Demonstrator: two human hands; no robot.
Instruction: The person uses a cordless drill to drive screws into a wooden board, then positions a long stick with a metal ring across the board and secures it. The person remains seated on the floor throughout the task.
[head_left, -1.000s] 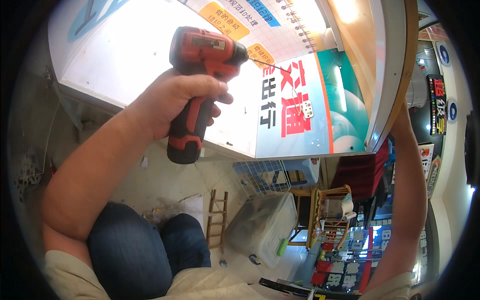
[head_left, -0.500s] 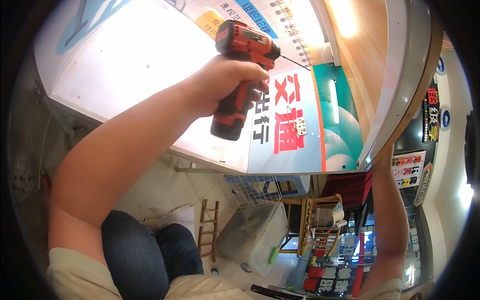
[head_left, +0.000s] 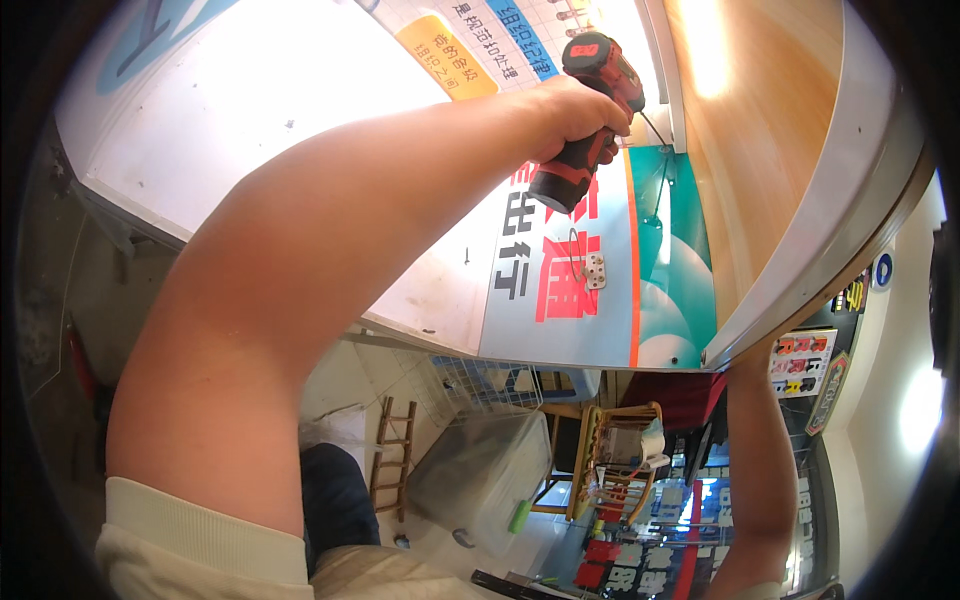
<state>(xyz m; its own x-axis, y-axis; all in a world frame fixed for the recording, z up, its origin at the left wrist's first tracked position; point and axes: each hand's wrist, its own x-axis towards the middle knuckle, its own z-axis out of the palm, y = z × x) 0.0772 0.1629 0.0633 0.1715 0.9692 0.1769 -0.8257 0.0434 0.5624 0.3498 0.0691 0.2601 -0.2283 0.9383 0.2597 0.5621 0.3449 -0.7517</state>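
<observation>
My left hand (head_left: 582, 108) is wrapped round the handle of a red and black cordless drill (head_left: 606, 72). Its long thin bit points right and down to the corner where the printed tabletop (head_left: 612, 335) meets an upright wood-coloured panel (head_left: 745, 150); whether the tip touches a screw there I cannot make out. My right forearm (head_left: 768, 450) rises at the right to the panel's white curved edge (head_left: 830, 220), and the fingers of that hand are hidden behind it. A small perforated metal plate (head_left: 595, 271) lies on the printed tabletop.
Left of the print lies a brightly lit white board (head_left: 250, 130) with small dark bits on it. Below stand a translucent plastic box (head_left: 480, 470), a bamboo chair (head_left: 625, 450), a small wooden ladder-like frame (head_left: 392, 460) and a wire basket (head_left: 485, 385). Signs hang at the right.
My left hand has carried the drill to the right, and its bit now reaches the corner by the upright panel. The view has shifted slightly.
</observation>
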